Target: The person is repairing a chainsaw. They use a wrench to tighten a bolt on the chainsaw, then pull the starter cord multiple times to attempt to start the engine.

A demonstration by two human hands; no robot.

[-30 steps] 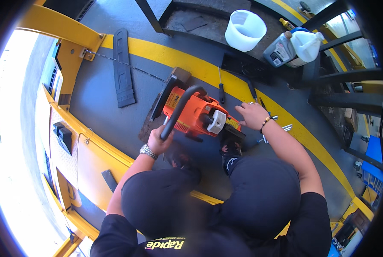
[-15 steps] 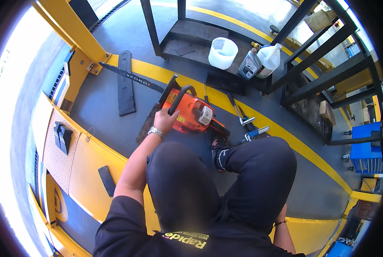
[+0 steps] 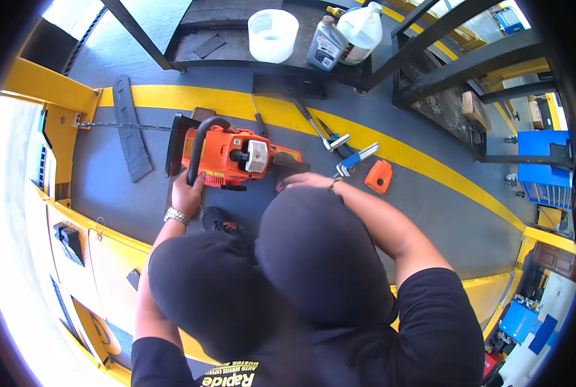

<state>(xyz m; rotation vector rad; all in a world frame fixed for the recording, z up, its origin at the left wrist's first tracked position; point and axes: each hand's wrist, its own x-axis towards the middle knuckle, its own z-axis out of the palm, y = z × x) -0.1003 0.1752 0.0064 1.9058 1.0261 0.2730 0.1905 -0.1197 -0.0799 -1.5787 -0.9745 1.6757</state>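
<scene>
An orange chainsaw [image 3: 226, 152] stands on the grey floor in front of my knees, its thin bar [image 3: 123, 126] pointing left and seen nearly edge-on. My left hand [image 3: 188, 193] is closed around the lower part of its black front handle [image 3: 201, 147]. At the dark rear end of the saw is my right hand [image 3: 306, 180]; my knee hides part of it, so its fingers do not show clearly. A loose orange cover [image 3: 379, 176] lies on the floor to the right. Beyond the bar rests a long black bar sheath [image 3: 132, 138].
Behind the saw lie a screwdriver [image 3: 259, 121], a long-handled tool [image 3: 310, 122] and a blue-held hex key set [image 3: 360, 158]. A black metal rack [image 3: 236, 68] holds a white tub [image 3: 273, 37], a grey bottle [image 3: 327, 45] and a white jug [image 3: 361, 32]. Yellow lift framing [image 3: 49, 84] borders the left.
The chainsaw has been turned from its tilt, so its bar now shows edge-on. My right hand has come up from beside my leg to the saw's rear. The orange cover is now visible.
</scene>
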